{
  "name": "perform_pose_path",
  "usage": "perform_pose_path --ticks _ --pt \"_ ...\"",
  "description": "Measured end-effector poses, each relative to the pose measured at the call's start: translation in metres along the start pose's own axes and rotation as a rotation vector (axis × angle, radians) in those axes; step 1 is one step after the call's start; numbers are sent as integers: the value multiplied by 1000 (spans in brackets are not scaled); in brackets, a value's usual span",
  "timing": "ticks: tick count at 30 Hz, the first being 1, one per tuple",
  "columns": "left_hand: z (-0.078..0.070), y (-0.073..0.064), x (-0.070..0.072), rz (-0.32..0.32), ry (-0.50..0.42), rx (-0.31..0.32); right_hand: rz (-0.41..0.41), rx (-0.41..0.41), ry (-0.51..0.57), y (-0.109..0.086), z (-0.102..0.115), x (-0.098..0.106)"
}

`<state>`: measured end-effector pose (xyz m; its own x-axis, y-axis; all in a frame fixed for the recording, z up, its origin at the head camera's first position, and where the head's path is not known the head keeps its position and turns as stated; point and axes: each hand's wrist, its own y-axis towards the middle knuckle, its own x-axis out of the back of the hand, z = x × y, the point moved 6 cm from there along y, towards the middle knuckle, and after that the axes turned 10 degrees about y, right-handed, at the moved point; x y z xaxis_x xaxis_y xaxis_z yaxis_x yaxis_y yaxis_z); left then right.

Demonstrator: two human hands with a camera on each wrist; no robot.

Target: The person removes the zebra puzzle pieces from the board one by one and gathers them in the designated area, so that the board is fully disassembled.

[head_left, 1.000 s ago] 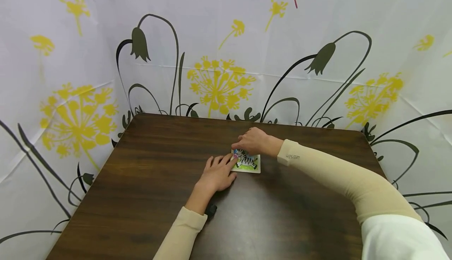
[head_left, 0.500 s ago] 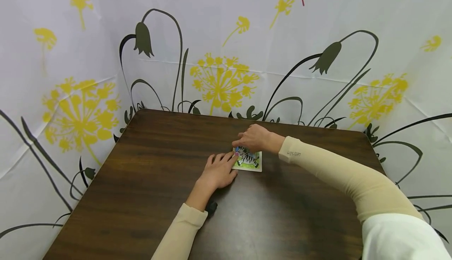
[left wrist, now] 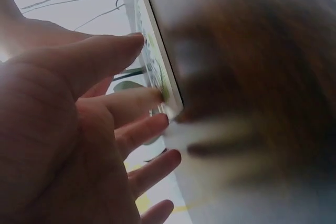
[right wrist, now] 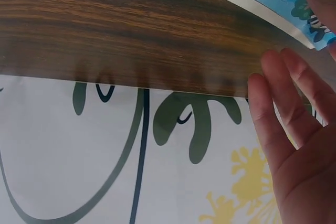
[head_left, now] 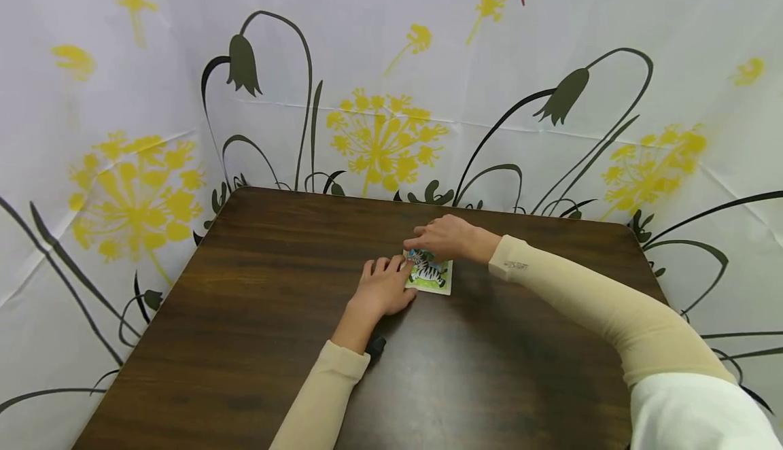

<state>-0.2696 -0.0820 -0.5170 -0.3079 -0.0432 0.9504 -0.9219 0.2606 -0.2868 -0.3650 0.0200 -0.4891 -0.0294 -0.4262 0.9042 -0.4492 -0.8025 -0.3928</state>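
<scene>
A small square picture board (head_left: 431, 279) with a zebra on green and blue lies on the dark wooden table, its pale border showing. My left hand (head_left: 382, 290) rests at its left side, fingers spread, the index finger over the left edge and the thumb by the near left corner. In the left wrist view, those fingertips meet the board's pale edge (left wrist: 166, 72). From the far side my right hand (head_left: 449, 238) reaches over the board and covers its upper part. The right wrist view shows the thumb (right wrist: 320, 1) on the picture, the other fingers extended off the board.
The brown wooden table (head_left: 275, 287) spreads around the board. Behind its far edge hangs a white cloth (head_left: 379, 42) printed with flowers. A black device (head_left: 375, 347) sits at the left wrist.
My left hand has shifted slightly right and forward, its thumb now closer to the board's near edge. The right hand stays over the board's far part. The head view has tilted a little.
</scene>
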Motion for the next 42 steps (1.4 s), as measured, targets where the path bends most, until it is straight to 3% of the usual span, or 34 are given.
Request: perform_pose_path --ticks 6,9,15,19,24,33,42 --pt "-1 2 2 11 12 31 -12 5 15 0 -1 1" --pt "-2 4 2 7 16 26 -9 -32 65 -1 -6 -1" --pt "-4 6 0 -3 23 16 -101 -149 377 -3 -21 -4" --pt "-4 5 1 -16 23 13 -137 -159 603 -1 -24 -14" --pt "-3 5 -1 -20 26 13 -145 -166 769 3 -23 -28" --pt "-5 2 -3 -1 33 20 -191 -221 902 1 -19 -35" --pt "-2 6 -4 6 11 26 -239 -240 962 0 -20 -38"
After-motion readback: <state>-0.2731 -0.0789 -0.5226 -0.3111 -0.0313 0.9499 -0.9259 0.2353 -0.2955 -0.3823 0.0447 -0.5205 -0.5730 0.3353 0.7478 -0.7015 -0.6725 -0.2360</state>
